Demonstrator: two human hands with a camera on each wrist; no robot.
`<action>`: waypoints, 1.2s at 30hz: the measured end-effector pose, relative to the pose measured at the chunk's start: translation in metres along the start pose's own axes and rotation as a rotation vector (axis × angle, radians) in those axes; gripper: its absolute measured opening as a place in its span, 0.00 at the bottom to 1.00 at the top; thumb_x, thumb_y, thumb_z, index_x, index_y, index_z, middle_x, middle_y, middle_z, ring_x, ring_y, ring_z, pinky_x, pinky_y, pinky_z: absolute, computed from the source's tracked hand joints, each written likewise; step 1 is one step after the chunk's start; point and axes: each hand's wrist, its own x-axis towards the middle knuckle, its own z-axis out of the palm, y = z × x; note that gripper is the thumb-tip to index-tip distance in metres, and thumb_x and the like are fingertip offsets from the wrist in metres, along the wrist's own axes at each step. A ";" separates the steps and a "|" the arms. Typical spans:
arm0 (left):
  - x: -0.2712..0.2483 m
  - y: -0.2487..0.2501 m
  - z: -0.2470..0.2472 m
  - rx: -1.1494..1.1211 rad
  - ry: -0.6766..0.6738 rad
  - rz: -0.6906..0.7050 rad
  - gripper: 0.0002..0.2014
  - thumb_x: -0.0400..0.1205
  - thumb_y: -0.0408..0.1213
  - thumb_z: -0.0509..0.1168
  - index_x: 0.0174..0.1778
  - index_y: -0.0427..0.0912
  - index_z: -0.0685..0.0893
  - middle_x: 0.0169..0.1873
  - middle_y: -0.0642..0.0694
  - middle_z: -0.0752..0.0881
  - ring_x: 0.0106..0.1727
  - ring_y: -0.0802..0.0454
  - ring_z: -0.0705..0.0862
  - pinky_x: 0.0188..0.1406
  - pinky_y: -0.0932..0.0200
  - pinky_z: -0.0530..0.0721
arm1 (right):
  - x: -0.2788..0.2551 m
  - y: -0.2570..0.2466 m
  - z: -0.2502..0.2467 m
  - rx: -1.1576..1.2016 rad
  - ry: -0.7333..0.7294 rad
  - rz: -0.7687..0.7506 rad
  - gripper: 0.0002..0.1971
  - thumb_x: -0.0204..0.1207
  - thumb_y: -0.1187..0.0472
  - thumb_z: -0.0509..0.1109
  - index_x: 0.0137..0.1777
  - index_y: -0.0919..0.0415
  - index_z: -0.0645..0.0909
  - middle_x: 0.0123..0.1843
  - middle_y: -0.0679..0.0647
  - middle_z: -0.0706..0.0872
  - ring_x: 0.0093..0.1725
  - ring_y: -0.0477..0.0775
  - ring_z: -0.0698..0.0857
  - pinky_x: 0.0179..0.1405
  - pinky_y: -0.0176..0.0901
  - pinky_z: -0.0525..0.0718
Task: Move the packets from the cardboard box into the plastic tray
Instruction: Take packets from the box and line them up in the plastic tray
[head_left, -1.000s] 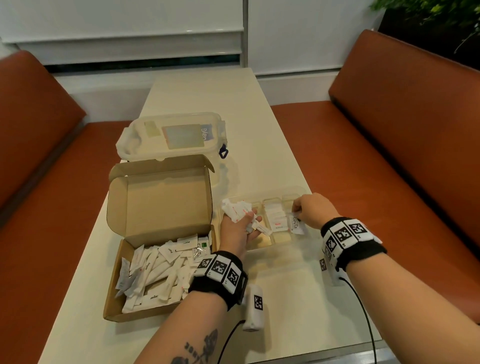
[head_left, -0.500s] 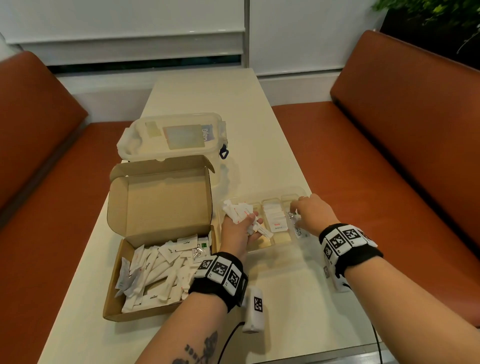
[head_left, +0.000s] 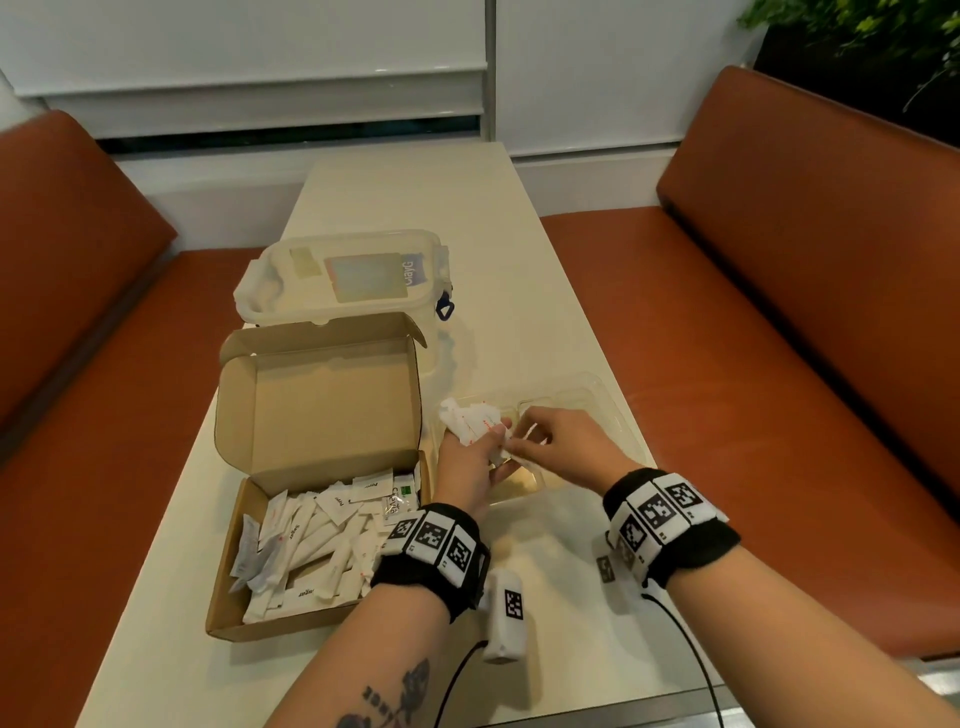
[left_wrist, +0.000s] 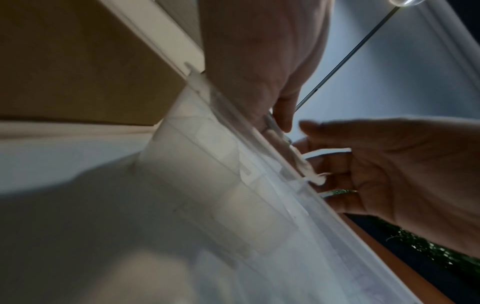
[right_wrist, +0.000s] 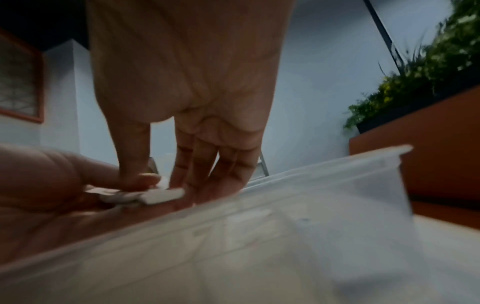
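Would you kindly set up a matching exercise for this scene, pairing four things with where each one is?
Things:
1. cardboard box
2. lidded plastic container
3. plastic tray
4. bunch of packets

Places:
A. held in the left hand
B. behind the open box lid
C. under both hands, right of the box
D. at the table's left edge, lid flipped up

Pairs: 1-D, 2-B, 3-C, 4-A
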 end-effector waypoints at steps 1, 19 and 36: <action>0.000 0.001 0.000 -0.010 0.012 0.001 0.11 0.82 0.27 0.62 0.60 0.37 0.79 0.51 0.41 0.87 0.50 0.46 0.87 0.39 0.55 0.90 | -0.001 -0.003 0.003 0.065 -0.025 0.013 0.09 0.72 0.52 0.74 0.47 0.54 0.82 0.41 0.50 0.88 0.41 0.47 0.84 0.40 0.39 0.80; -0.012 0.037 -0.023 -0.048 0.188 0.173 0.17 0.84 0.26 0.60 0.68 0.42 0.71 0.48 0.45 0.87 0.53 0.49 0.85 0.42 0.52 0.89 | 0.002 -0.019 0.013 0.574 0.170 0.043 0.06 0.70 0.71 0.74 0.41 0.60 0.85 0.36 0.52 0.86 0.33 0.48 0.84 0.41 0.39 0.87; -0.025 0.058 -0.048 -0.065 0.147 0.118 0.16 0.86 0.29 0.56 0.71 0.38 0.69 0.57 0.36 0.83 0.58 0.40 0.84 0.39 0.53 0.90 | 0.000 -0.055 0.035 0.508 0.153 -0.156 0.08 0.67 0.74 0.75 0.41 0.61 0.90 0.47 0.48 0.88 0.49 0.43 0.84 0.47 0.23 0.77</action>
